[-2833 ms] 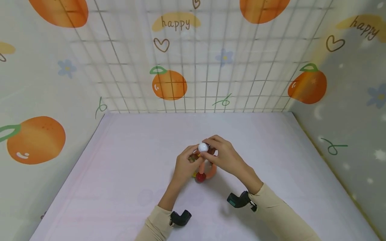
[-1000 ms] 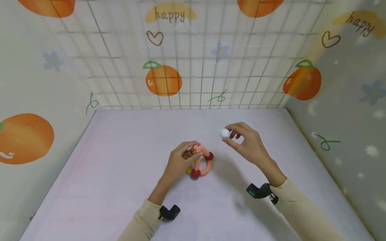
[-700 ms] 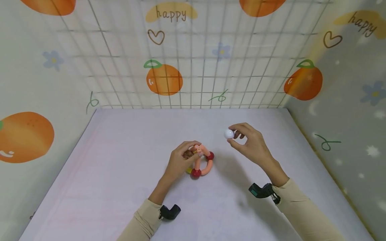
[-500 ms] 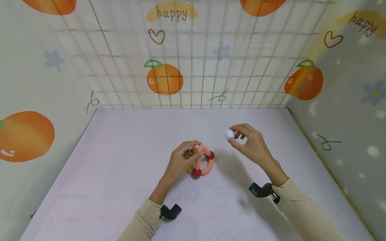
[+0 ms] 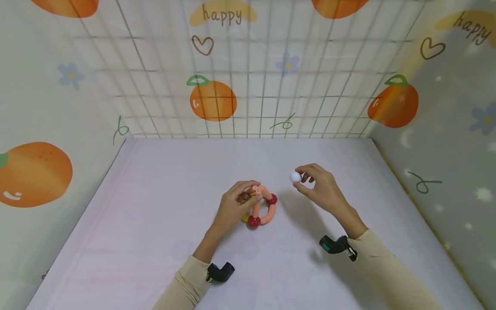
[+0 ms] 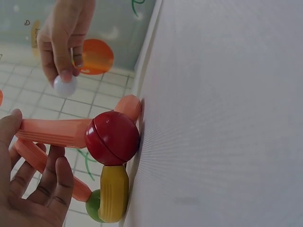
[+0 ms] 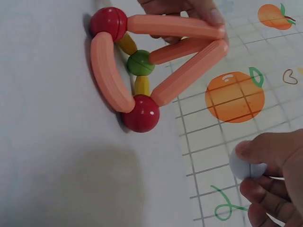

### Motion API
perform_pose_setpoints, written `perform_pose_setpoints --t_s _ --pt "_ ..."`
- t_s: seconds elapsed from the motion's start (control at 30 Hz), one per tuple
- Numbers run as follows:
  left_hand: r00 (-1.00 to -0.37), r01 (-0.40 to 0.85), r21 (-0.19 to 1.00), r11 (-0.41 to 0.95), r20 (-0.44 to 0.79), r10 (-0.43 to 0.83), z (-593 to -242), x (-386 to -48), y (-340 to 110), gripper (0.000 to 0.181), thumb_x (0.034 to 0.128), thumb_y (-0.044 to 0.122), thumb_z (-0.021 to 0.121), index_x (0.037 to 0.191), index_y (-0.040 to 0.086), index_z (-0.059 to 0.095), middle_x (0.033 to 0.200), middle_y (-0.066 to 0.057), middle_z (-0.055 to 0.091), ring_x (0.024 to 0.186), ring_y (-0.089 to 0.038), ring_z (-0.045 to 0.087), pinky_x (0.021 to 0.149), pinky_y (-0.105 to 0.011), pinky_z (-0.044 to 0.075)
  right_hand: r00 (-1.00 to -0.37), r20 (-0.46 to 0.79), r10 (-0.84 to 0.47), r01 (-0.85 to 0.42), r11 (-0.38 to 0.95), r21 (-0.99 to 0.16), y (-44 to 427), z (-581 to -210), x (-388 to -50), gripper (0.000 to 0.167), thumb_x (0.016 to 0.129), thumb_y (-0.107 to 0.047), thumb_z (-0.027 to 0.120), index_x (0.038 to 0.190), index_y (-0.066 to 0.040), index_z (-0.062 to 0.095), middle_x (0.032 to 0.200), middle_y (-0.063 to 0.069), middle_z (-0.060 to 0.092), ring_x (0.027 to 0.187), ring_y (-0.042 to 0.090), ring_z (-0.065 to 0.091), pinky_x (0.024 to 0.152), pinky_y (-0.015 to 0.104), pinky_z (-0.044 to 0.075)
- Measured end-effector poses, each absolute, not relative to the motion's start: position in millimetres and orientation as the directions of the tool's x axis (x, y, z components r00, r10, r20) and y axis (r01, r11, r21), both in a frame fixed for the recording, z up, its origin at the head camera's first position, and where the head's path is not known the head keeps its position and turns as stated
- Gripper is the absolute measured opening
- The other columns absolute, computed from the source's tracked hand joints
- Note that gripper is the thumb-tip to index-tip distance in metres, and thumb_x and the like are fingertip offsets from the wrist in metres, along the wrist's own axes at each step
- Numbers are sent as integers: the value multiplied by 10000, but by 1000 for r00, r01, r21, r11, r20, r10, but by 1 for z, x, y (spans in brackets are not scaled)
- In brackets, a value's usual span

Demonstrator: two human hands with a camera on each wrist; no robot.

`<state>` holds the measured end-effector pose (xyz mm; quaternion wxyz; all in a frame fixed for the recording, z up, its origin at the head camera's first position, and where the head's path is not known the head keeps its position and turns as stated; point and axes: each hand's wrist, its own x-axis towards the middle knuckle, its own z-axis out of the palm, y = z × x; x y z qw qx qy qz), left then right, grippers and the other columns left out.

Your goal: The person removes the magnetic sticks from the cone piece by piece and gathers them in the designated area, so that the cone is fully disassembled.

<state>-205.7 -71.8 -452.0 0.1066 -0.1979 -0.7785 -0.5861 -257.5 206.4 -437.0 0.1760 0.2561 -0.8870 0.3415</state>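
A small pyramid-like frame of building-toy pieces stands on the table. Three straight salmon rods lean together at its top. Its base has two red balls, a green ball, a curved salmon rod and yellow pieces. My left hand holds the rods where their upper ends meet, fingers and thumb around that tip. Off to the right, above the table, my right hand pinches a white ball between thumb and fingers, apart from the frame. A seam line crosses the white ball in the right wrist view.
The pale table ends at a white wire grid behind a printed cloth with oranges. Patterned cloth also hangs at left and right. Each wrist carries a black camera.
Earlier both hands met at the frame's top, with the white ball there. The right hand has since drawn the ball away to the right, then lowered it slightly. The left hand keeps its hold.
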Motion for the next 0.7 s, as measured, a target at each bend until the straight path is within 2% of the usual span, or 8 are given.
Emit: perform_pose_setpoints --t_s 0.3,0.5,0.7 --pt "-891 448 866 221 412 193 -458 -205 -70 359 908 53 737 1258 50 656 1247 -92 594 839 -234 608 726 -282 532 -856 371 -360 -514 669 -537 206 -456 -262 379 823 -111 834 1160 -23 685 1070 63 648 853 180 619 758 379 533" --pt "-885 460 862 214 425 191 -460 -205 -68 370 904 34 735 1264 39 652 1258 -109 582 835 -240 602 720 -294 534 -879 310 -361 -476 688 -547 205 -464 -264 381 833 -106 822 1171 1 684 1069 85 651 856 213 623 759 398 537" --pt "-892 446 871 208 413 183 -456 -202 -69 376 900 43 744 1266 39 655 1257 -103 589 859 -258 609 732 -331 543 -877 316 -362 -480 666 -571 203 -472 -265 358 823 -65 816 1149 14 690 1042 97 651 846 230 627 746 436 541"
